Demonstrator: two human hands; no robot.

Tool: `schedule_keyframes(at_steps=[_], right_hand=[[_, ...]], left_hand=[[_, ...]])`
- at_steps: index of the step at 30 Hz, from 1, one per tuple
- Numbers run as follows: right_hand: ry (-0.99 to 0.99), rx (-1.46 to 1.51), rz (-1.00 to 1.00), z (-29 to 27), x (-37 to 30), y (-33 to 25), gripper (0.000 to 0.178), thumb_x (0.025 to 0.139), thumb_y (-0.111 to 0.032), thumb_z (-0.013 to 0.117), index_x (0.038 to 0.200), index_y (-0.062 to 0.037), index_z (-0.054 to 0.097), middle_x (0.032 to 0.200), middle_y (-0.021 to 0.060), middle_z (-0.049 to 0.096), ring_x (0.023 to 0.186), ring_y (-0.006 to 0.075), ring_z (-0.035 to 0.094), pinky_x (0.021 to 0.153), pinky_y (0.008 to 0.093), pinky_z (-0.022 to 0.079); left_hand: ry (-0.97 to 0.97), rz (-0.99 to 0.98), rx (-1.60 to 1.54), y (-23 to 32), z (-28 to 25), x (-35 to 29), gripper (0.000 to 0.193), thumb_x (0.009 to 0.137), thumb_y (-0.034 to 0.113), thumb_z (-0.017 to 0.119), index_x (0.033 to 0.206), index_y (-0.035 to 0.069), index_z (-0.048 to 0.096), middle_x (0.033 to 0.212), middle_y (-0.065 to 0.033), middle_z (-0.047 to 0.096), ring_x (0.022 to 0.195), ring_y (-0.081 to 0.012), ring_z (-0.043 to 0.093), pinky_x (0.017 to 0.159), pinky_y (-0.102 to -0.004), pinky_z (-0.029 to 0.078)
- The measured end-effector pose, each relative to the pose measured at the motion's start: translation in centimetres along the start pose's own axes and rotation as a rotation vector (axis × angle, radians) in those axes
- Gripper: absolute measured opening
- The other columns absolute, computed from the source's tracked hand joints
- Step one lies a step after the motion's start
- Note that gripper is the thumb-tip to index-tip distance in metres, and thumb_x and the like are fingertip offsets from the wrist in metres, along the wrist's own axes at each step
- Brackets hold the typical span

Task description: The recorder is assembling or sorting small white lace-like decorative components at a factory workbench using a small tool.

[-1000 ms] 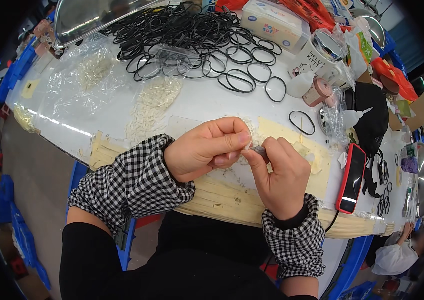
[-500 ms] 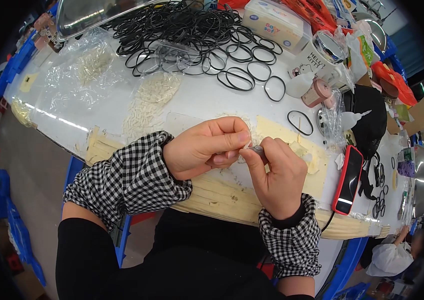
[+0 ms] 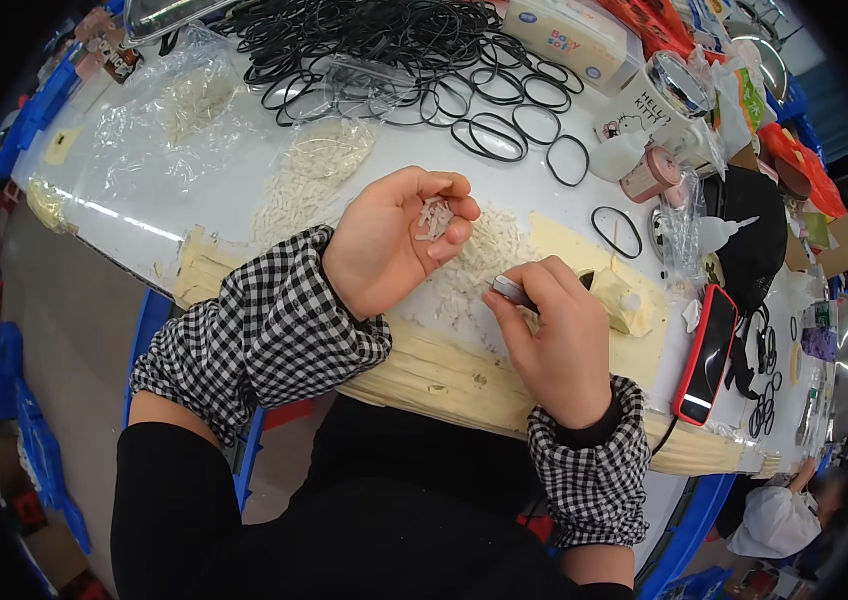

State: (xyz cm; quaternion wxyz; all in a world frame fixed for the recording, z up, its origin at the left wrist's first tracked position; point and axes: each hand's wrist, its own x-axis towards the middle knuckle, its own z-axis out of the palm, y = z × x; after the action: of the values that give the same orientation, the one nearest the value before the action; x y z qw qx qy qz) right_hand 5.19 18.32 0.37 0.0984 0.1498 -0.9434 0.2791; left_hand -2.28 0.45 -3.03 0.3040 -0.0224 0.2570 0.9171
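Observation:
My left hand (image 3: 379,242) is cupped, fingers curled around a small heap of short white pieces (image 3: 433,218) in the palm. Between thumb and fingers, my right hand (image 3: 564,345) pinches a small flat grey tool (image 3: 513,290), which looks like a short blade. Its far end is hidden in the hand. Beneath both hands a loose pile of white pieces (image 3: 494,243) is spread on the table. More such pieces spill from a clear plastic bag (image 3: 332,150) beyond my left hand.
A heap of black rubber rings (image 3: 364,45) covers the back. A cream wrapped lump (image 3: 626,303) lies right of my right hand, near a red-edged phone (image 3: 706,355). Pink jar (image 3: 651,175) and white squeeze bottle (image 3: 616,155) stand back right. Cream tape (image 3: 444,375) covers the table's front edge.
My hands have moved apart. The left has turned and lifted away, its palm now showing the white pieces. My right hand still grips the grey tool, slightly lower.

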Motion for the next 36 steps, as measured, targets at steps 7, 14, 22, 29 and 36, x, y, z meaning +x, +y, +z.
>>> schedule_keyframes(at_steps=[7, 14, 22, 29, 36], right_hand=[[-0.030, -0.156, -0.013, 1.1, 0.0, 0.1, 0.013, 0.078, -0.012, 0.067, 0.084, -0.0057, 0.057, 0.079, 0.0077, 0.054, 0.060, 0.0277, 0.057, 0.051, 0.0356, 0.045], [0.113, 0.053, -0.004, 0.1, 0.6, -0.3, 0.019, 0.073, 0.001, 0.061, 0.090, -0.0036, 0.054, 0.085, 0.0097, 0.052, 0.064, 0.0276, 0.057, 0.053, 0.0351, 0.046], [0.217, 0.305, -0.020, -0.3, 0.8, -0.6, 0.010, 0.083, 0.001, 0.061, 0.091, -0.0007, 0.054, 0.082, 0.0087, 0.049, 0.065, 0.0191, 0.050, 0.056, 0.0273, 0.041], [0.137, 0.433, 0.110, -0.3, 0.6, -0.6, 0.007, 0.087, -0.003, 0.059, 0.088, 0.0003, 0.053, 0.074, 0.0072, 0.047, 0.061, 0.0169, 0.043, 0.055, 0.0276, 0.035], [0.132, 0.464, 0.138, -0.3, 0.6, -0.9, 0.008, 0.086, -0.004, 0.061, 0.085, 0.0006, 0.054, 0.073, 0.0074, 0.047, 0.060, 0.0175, 0.044, 0.054, 0.0279, 0.035]], left_hand=[[0.055, 0.001, 0.057, 0.0, 0.8, 0.0, 0.015, 0.092, 0.015, 0.046, 0.093, 0.002, 0.050, 0.082, -0.0050, 0.052, 0.066, -0.0116, 0.045, 0.054, -0.0207, 0.036], [0.011, -0.075, 0.340, -0.4, 1.5, -0.6, 0.018, 0.095, 0.018, 0.051, 0.096, 0.001, 0.057, 0.080, -0.0014, 0.054, 0.063, -0.0058, 0.043, 0.054, -0.0176, 0.034], [-0.166, -0.165, 0.338, -0.9, 1.5, -1.0, 0.019, 0.096, 0.017, 0.054, 0.104, 0.001, 0.059, 0.076, 0.0020, 0.051, 0.061, -0.0034, 0.041, 0.053, -0.0162, 0.034], [-0.235, -0.002, 0.477, -1.4, 1.4, -1.1, 0.014, 0.092, 0.017, 0.059, 0.097, 0.004, 0.058, 0.073, 0.0039, 0.051, 0.062, -0.0024, 0.042, 0.054, -0.0163, 0.034], [-0.203, -0.007, 0.528, -1.4, 1.8, -1.3, 0.018, 0.095, 0.022, 0.056, 0.096, 0.005, 0.059, 0.071, 0.0041, 0.050, 0.062, -0.0019, 0.042, 0.053, -0.0159, 0.033]])
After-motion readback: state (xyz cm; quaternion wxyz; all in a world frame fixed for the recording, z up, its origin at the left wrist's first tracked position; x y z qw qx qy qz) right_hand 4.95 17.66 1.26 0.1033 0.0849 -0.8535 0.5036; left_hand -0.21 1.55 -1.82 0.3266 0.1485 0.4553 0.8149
